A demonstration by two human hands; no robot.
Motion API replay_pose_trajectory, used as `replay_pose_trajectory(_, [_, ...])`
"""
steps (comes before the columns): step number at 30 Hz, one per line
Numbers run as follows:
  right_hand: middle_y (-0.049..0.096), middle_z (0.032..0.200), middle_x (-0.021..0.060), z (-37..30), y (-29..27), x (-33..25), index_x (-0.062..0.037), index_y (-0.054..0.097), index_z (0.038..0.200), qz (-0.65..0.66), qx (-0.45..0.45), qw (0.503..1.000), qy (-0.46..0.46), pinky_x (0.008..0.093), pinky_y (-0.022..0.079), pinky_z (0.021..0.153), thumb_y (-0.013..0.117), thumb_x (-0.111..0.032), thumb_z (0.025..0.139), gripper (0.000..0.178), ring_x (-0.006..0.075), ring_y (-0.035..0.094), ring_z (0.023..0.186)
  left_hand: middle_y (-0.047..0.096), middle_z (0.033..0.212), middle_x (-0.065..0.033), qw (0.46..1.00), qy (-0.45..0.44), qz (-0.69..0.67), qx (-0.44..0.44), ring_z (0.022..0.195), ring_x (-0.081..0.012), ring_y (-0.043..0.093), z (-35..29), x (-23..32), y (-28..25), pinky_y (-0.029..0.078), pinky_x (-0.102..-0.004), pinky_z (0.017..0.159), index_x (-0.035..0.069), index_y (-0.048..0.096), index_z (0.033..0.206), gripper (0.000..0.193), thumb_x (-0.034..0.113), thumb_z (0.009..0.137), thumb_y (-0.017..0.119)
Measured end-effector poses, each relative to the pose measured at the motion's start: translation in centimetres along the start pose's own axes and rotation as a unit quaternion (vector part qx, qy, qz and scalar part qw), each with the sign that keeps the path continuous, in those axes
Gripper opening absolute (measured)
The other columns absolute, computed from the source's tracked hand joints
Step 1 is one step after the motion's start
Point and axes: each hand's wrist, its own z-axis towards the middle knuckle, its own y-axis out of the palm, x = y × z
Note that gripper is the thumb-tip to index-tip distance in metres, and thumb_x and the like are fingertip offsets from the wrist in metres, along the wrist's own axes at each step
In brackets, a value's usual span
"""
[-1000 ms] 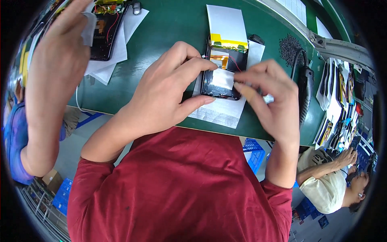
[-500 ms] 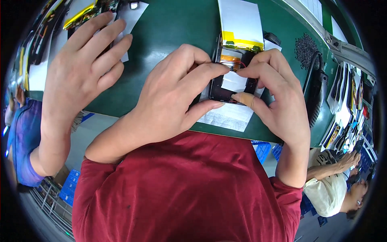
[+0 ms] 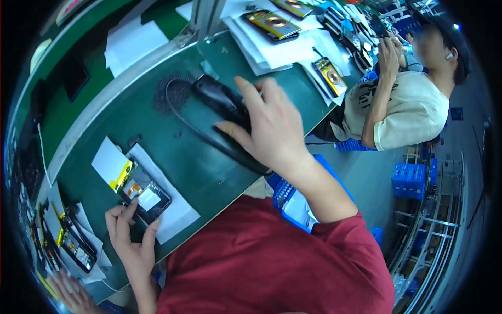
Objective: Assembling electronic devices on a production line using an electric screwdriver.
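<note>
An opened phone point(image 3: 157, 201) lies on white paper near the table's front edge, its circuit parts and a white patch exposed. A white slab with yellow tape point(image 3: 112, 159) extends from its far end. My left hand point(image 3: 128, 235) grips the phone's left edge, fingertips on the side and thumb at the near corner. Farther right, my right hand point(image 3: 277, 125) reaches over a black corded electric screwdriver point(image 3: 222, 97), thumb and forefinger spread on either side of it. The screwdriver still rests on the table, partly hidden by the hand.
A pile of small dark screws point(image 3: 170, 94) lies beside the screwdriver's cord. Papers with yellow-edged devices point(image 3: 272, 26) sit at the far right. Another person point(image 3: 408, 104) stands on the right; another person's hand point(image 3: 70, 293) shows at lower left, near more opened devices point(image 3: 76, 248).
The view has swung to the right. My right hand has left the phone and moved over to the screwdriver. My left hand stays at the phone.
</note>
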Motion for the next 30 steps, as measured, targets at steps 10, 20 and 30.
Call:
replay_pose_trajectory(10, [0.065, 0.118, 0.0244, -1.1, 0.7, 2.3, -0.0052, 0.058, 0.138, 0.128, -0.018, 0.991, 0.026, 0.0453, 0.055, 0.090, 0.078, -0.031, 0.088, 0.060, 0.0427, 0.065, 0.108, 0.056, 0.102, -0.0116, 0.999, 0.029, 0.005, 0.023, 0.088, -0.0249, 0.055, -1.1, -1.1, 0.8, 0.047, -0.0343, 0.076, 0.000, 0.069, 0.117, 0.051, 0.009, 0.070, 0.088])
replay_pose_trajectory(20, [0.062, 0.089, 0.0120, 2.6, -3.8, 1.8, 0.0039, 0.048, 0.136, 0.689, 0.214, 0.692, 0.021, 0.0372, 0.055, 0.072, 0.066, -0.004, 0.093, 0.048, 0.0215, 0.063, 0.078, 0.057, 0.103, -0.0122, 0.999, 0.022, -0.025, 0.010, 0.091, -0.0283, 0.059, -0.2, -0.8, 0.3, 0.050, -0.0350, 0.079, 0.002, 0.070, 0.121, 0.048, 0.014, 0.077, 0.086])
replay_pose_trajectory(30, [0.056, 0.070, 0.0053, 7.5, 3.9, -4.1, -0.0003, 0.062, 0.109, 0.794, 0.090, 0.601, 0.011, 0.0363, 0.051, 0.061, 0.070, -0.010, 0.093, 0.020, 0.0171, 0.056, 0.060, 0.059, 0.104, -0.0115, 1.000, 0.023, -0.007, -0.003, 0.091, -0.0276, 0.059, 0.0, -0.7, -0.1, 0.050, -0.0349, 0.078, 0.003, 0.070, 0.122, 0.049, 0.014, 0.077, 0.086])
